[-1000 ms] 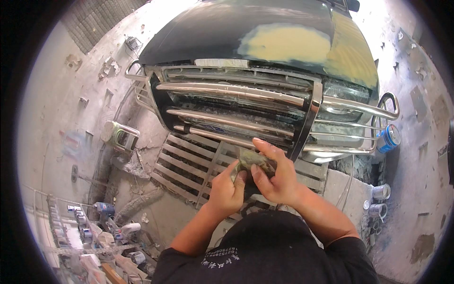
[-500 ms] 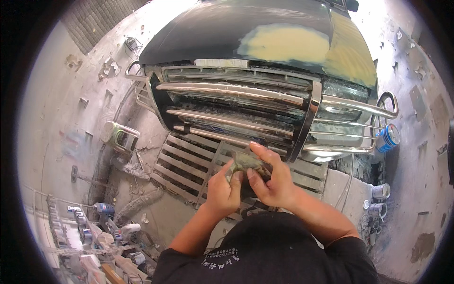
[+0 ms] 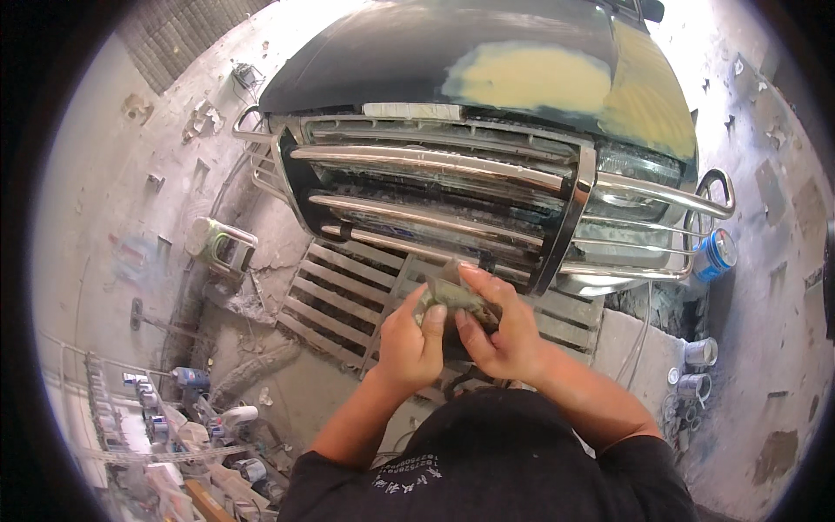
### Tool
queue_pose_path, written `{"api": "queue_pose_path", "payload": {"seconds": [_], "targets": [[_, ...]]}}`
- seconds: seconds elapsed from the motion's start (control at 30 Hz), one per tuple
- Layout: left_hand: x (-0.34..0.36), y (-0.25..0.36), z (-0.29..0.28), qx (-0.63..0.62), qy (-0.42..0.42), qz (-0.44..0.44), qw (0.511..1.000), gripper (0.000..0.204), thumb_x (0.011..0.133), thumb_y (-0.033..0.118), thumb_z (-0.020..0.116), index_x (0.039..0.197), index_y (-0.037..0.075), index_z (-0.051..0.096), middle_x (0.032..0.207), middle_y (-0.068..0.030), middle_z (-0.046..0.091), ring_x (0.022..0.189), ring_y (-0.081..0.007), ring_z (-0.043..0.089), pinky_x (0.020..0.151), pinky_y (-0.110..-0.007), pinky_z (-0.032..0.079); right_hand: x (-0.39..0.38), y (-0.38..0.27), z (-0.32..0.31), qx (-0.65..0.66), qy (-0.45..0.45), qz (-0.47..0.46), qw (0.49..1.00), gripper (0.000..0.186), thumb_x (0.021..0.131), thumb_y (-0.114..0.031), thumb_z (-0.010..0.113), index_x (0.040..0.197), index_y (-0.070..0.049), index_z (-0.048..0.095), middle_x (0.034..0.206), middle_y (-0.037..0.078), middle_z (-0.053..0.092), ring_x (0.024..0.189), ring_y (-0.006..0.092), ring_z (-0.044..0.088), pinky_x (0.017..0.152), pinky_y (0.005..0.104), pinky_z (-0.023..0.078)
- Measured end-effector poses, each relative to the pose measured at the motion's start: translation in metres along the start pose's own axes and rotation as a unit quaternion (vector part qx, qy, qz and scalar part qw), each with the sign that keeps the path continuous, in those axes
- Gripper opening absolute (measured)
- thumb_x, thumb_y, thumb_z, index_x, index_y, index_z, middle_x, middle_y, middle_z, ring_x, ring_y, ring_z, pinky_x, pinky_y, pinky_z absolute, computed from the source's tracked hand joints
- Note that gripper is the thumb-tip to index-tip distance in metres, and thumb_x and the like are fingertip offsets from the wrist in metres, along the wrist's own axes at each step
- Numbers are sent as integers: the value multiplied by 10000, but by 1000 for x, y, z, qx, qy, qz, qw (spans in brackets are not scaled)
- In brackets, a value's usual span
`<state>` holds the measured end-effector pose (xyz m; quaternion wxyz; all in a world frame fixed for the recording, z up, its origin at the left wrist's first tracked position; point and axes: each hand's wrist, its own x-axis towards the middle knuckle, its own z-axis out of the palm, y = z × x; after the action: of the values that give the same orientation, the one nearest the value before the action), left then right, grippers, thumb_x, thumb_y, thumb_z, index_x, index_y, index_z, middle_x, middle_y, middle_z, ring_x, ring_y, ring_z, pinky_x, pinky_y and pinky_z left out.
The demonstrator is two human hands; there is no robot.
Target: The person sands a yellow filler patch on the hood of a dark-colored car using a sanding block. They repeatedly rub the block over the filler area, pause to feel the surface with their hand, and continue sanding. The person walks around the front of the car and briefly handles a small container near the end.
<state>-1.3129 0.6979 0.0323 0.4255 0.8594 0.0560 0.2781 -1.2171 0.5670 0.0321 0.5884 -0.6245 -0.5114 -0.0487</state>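
My left hand (image 3: 409, 339) and my right hand (image 3: 500, 335) grip a thin, creased, olive-grey piece (image 3: 461, 300) between them, held above the floor grate and just in front of the car. Both thumbs press on it. The car's chrome bull bar (image 3: 426, 167) stands just beyond my hands, over the grille. The dark hood (image 3: 374, 61) behind it carries pale yellow patches (image 3: 531, 74), the larger ones on the right.
A slatted metal grate (image 3: 339, 296) lies beneath the bumper. A green-and-grey container (image 3: 222, 244) is at left, a blue can (image 3: 715, 254) by the bumper's right end, several tins (image 3: 700, 352) below it. A cluttered rack (image 3: 174, 418) stands at lower left.
My hands have shifted slightly left, and the piece between them has been turned, with a corner now sticking up above my fingers.
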Motion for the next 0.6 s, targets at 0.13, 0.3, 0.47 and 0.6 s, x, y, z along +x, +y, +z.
{"api": "queue_pose_path", "payload": {"seconds": [0.13, 0.3, 0.47, 0.6], "targets": [[-4, -1, -4, -25, -72, -8, 997, 242, 956, 159, 442, 1078, -20, 551, 842, -203, 625, 760, -388, 611, 675, -389, 470, 12, 4, -9, 12, -57, -37, 998, 548, 802, -2, 606, 1298, 73, 385, 1148, 246, 571, 1012, 398, 598, 881, 386, 479], [-8, -5, -8, -84, -19, -38, 996, 287, 959, 168, 445, 1119, -44, 551, 869, -182, 643, 775, -303, 641, 714, -340, 483, 17, -6, -12, 58, -42, 28, 997, 561, 804, 0, 608, 1317, 38, 384, 1087, 223, 591, 937, 354, 627, 841, 369, 490], [-9, -8, 4, -28, 69, 14, 997, 295, 950, 154, 440, 1157, -27, 546, 887, -182, 645, 797, -261, 648, 732, -323, 484, -1, -5, 1, 40, -6, 68, 997, 569, 814, -4, 600, 1331, 27, 364, 1126, 238, 578, 1000, 367, 607, 876, 375, 476], [-8, -9, -2, -12, -10, -9, 1000, 273, 942, 155, 451, 1132, -11, 556, 880, -198, 631, 779, -274, 645, 711, -337, 481, 7, 2, 2, 34, -33, 6, 999, 559, 814, -5, 595, 1322, 33, 364, 1181, 252, 563, 1071, 413, 572, 904, 402, 467]]}}
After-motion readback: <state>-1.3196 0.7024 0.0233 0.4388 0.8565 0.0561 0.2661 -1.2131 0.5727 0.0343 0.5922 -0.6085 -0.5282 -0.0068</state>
